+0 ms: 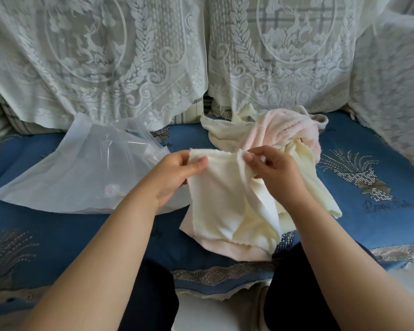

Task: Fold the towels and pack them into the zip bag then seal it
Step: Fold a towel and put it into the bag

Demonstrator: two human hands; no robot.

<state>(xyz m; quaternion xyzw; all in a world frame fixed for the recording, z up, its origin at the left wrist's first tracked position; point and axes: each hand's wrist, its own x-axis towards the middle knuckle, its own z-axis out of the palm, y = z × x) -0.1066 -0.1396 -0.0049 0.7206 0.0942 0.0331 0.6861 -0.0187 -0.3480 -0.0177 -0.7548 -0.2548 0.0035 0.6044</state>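
Blue sofa seat (58, 235) holds my things. My left hand (175, 173) and right hand (273, 170) both pinch the top edge of a cream towel (225, 206). More towels (273, 132) lie piled behind it. My zip bag (81, 170) lies flat on the left.

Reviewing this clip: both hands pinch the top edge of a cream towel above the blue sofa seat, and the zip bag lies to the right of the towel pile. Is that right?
Not quite. The head view shows the zip bag lying to the left of the towel pile, not the right. The rest holds: the left hand and right hand both pinch the top edge of the cream towel above the blue sofa seat.
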